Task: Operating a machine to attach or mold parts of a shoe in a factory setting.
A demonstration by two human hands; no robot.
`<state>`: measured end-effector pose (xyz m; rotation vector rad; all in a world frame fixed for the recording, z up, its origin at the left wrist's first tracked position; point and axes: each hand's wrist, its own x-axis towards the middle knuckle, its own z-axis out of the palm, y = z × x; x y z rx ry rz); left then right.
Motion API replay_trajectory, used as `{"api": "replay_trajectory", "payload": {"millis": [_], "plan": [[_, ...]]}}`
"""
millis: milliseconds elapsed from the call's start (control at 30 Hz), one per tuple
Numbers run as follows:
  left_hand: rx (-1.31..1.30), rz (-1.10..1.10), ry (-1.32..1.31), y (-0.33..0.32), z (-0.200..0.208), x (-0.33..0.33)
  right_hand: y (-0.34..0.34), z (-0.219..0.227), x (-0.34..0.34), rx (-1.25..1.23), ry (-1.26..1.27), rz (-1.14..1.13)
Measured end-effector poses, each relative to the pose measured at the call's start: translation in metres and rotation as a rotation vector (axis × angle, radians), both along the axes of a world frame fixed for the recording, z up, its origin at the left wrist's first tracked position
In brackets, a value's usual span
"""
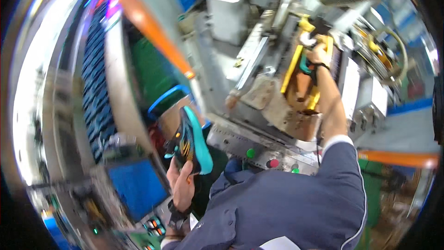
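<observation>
My left hand holds a black shoe with a teal sole and orange marks, gripping it from below near my chest. My right hand is stretched far out to a grey machine. There its fingers are closed at the top of a yellow frame, on a teal piece seated in the frame. A dark band sits on that wrist. My navy jacket sleeve covers the arm up to the forearm. What lies under the right palm is hidden.
A metal panel with a green button and a red button runs along the machine's front. A blue bin stands at lower left. A rack of dark blue shoes curves along the left, and an orange bar crosses above.
</observation>
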<state>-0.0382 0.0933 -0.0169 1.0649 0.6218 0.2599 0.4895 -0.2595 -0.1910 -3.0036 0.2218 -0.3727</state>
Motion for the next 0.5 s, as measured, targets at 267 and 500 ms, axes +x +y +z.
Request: {"api": "replay_trajectory", "payload": {"millis": [267,500], "plan": [[-0.148,0.361,-0.041,-0.049,-0.044,-0.088,0.129,0.106,-0.339,0.572,0.083,0.953],[-0.121,0.592,0.173,-0.087,-0.092,-0.165,0.152,-0.099,-0.380,0.370,0.141,1.313]]}}
